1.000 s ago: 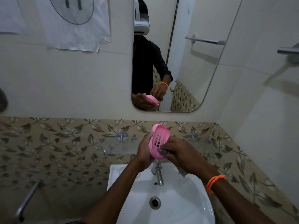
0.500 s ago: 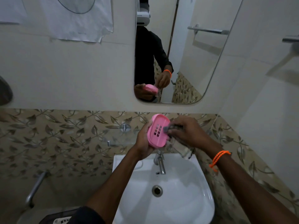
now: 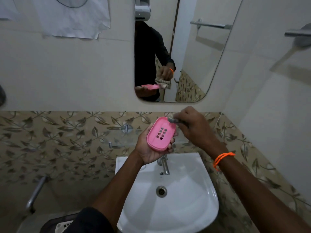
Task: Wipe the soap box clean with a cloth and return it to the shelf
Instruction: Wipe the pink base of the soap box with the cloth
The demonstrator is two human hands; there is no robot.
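Your left hand (image 3: pixel 152 149) cradles the pink soap box (image 3: pixel 161 134), fingers curled round its edge. Your right hand (image 3: pixel 193 126) pinches the cloth (image 3: pixel 173 120) against its far rim.

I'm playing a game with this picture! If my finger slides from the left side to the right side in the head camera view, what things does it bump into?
Metal handle → wall peg → pink soap box → cloth → right hand → orange bracelet
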